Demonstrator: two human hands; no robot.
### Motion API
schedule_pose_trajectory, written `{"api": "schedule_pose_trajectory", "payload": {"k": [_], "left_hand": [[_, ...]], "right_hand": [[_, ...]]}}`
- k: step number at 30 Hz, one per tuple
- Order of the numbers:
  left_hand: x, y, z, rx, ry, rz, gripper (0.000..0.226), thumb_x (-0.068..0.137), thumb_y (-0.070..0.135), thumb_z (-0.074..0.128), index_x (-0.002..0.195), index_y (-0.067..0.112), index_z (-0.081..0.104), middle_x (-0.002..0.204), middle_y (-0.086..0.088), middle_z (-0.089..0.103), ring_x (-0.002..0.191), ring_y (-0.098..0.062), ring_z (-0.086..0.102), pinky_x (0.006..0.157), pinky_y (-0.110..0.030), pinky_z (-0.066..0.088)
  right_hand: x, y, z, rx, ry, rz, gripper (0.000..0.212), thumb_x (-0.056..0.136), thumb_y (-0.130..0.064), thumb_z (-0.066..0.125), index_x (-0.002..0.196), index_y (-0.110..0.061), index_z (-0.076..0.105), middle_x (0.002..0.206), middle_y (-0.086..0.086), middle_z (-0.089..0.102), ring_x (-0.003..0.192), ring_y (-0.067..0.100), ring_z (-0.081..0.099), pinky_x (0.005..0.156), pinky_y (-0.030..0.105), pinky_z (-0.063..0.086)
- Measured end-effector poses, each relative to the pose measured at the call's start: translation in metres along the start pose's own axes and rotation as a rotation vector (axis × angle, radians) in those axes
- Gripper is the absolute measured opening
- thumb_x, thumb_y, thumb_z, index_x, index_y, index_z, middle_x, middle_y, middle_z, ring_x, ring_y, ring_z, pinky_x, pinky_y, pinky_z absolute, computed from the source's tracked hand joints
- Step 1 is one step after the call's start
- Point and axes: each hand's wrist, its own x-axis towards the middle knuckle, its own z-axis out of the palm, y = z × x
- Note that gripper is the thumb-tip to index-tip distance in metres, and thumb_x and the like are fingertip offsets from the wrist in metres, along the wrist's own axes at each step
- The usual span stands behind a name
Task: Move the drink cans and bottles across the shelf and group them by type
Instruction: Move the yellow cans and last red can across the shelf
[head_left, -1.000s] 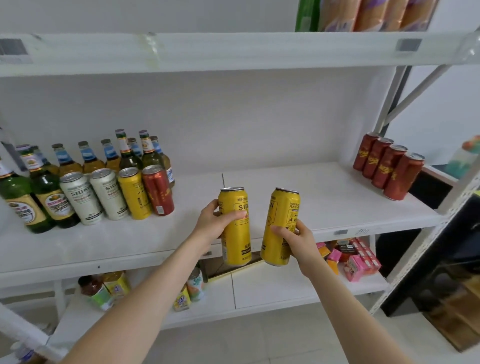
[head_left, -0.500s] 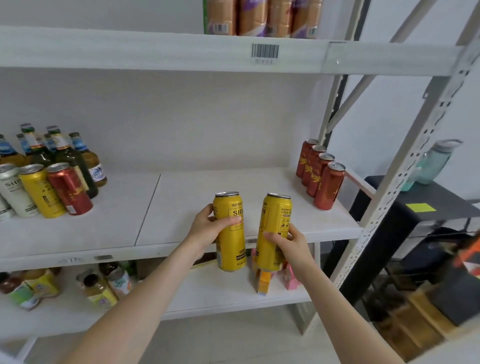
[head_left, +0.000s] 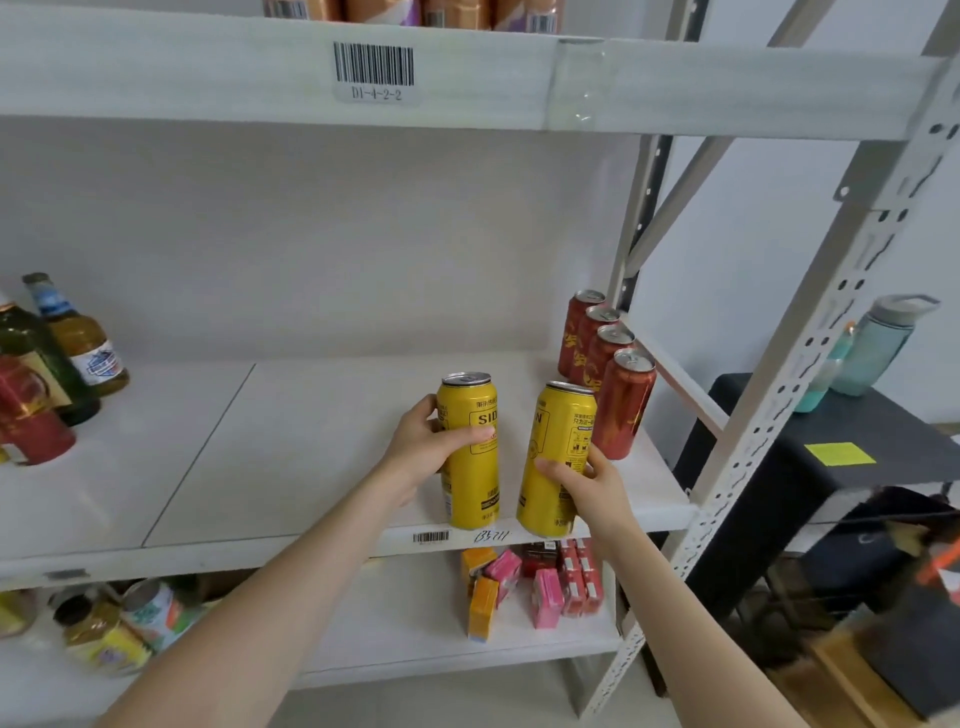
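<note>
My left hand (head_left: 421, 457) and right hand (head_left: 597, 488) gripped yellow cans (head_left: 470, 499) upright, presumably to join red cans (head_left: 623, 410) at two o'clock.

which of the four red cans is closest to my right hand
The frontmost red can, at the near end of the row: it stands just behind the yellow can in the right hand; the other three sit farther back.

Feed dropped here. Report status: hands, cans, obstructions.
Left hand grips left yellow can, right hand grips right yellow can. Both upright at shelf front edge. Red cans stand close on the right.
</note>
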Motion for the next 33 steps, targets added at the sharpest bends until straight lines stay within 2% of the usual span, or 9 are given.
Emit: {"api": "schedule_pose_trajectory", "payload": {"k": [4, 11, 16, 19, 23, 26, 29, 33], "left_hand": [[0.026, 0.003, 0.005, 0.015, 0.019, -0.006, 0.075, 0.041, 0.052, 0.09, 0.108, 0.036, 0.062, 0.106, 0.005, 0.072, 0.098, -0.017, 0.069, 0.084, -0.043, 0.057], [0.085, 0.003, 0.008, 0.026, 0.06, 0.001, 0.076, 0.041, 0.048, 0.09, 0.109, 0.032, 0.061, 0.107, 0.001, 0.073, 0.1, -0.019, 0.069, 0.087, -0.045, 0.057], [0.133, -0.001, 0.011, 0.043, 0.088, 0.05, 0.069, 0.049, 0.038, 0.092, 0.111, 0.031, 0.061, 0.106, 0.002, 0.073, 0.099, -0.018, 0.07, 0.083, -0.041, 0.058], [0.159, -0.005, 0.012, 0.057, 0.108, 0.094, 0.066, 0.056, 0.029, 0.094, 0.113, 0.028, 0.061, 0.106, 0.001, 0.073, 0.098, -0.016, 0.07, 0.083, -0.037, 0.058], [0.187, -0.011, 0.013, 0.055, 0.137, 0.143, 0.061, 0.058, 0.029, 0.093, 0.11, 0.029, 0.062, 0.103, 0.004, 0.073, 0.094, -0.011, 0.071, 0.08, -0.033, 0.058], [0.203, -0.013, 0.014, 0.06, 0.157, 0.16, 0.061, 0.058, 0.028, 0.094, 0.11, 0.029, 0.061, 0.105, 0.005, 0.073, 0.096, -0.012, 0.07, 0.08, -0.033, 0.057], [0.216, -0.013, 0.014, 0.078, 0.171, 0.171, 0.059, 0.059, 0.028, 0.094, 0.108, 0.03, 0.06, 0.107, 0.005, 0.072, 0.097, -0.012, 0.069, 0.08, -0.033, 0.057], [0.227, -0.013, 0.012, 0.071, 0.181, 0.182, 0.059, 0.059, 0.026, 0.094, 0.108, 0.027, 0.06, 0.106, 0.003, 0.072, 0.096, -0.014, 0.07, 0.081, -0.035, 0.057]], "right_hand": [[0.035, -0.003, -0.003, 0.013, -0.016, 0.009, 0.039, 0.074, -0.02, 0.084, 0.108, -0.026, 0.066, 0.094, -0.009, 0.075, 0.085, 0.01, 0.072, 0.064, 0.023, 0.056], [0.106, -0.008, 0.0, 0.002, -0.076, 0.0, 0.041, 0.071, -0.02, 0.086, 0.106, -0.029, 0.066, 0.094, -0.01, 0.076, 0.084, 0.006, 0.072, 0.06, 0.016, 0.054], [0.16, -0.003, 0.008, -0.026, -0.083, -0.022, 0.05, 0.068, -0.03, 0.087, 0.112, -0.033, 0.064, 0.103, -0.009, 0.074, 0.091, 0.007, 0.071, 0.074, 0.026, 0.056], [0.189, 0.002, 0.013, -0.027, -0.068, -0.045, 0.051, 0.069, -0.029, 0.087, 0.115, -0.029, 0.064, 0.108, -0.005, 0.073, 0.097, 0.012, 0.07, 0.083, 0.033, 0.056], [0.216, 0.005, 0.022, -0.009, -0.044, -0.083, 0.044, 0.071, -0.022, 0.086, 0.109, -0.028, 0.064, 0.1, -0.007, 0.074, 0.088, 0.007, 0.071, 0.07, 0.022, 0.056], [0.233, 0.005, 0.029, -0.016, -0.01, -0.103, 0.045, 0.072, -0.021, 0.085, 0.11, -0.024, 0.063, 0.097, -0.008, 0.073, 0.085, 0.005, 0.07, 0.07, 0.022, 0.054], [0.248, 0.005, 0.035, -0.015, 0.012, -0.121, 0.047, 0.072, -0.019, 0.085, 0.112, -0.025, 0.062, 0.097, -0.011, 0.073, 0.082, 0.0, 0.069, 0.064, 0.015, 0.052], [0.264, 0.007, 0.039, -0.031, 0.037, -0.136, 0.051, 0.072, -0.02, 0.084, 0.116, -0.028, 0.06, 0.102, -0.013, 0.071, 0.086, -0.001, 0.067, 0.068, 0.016, 0.05]]}}
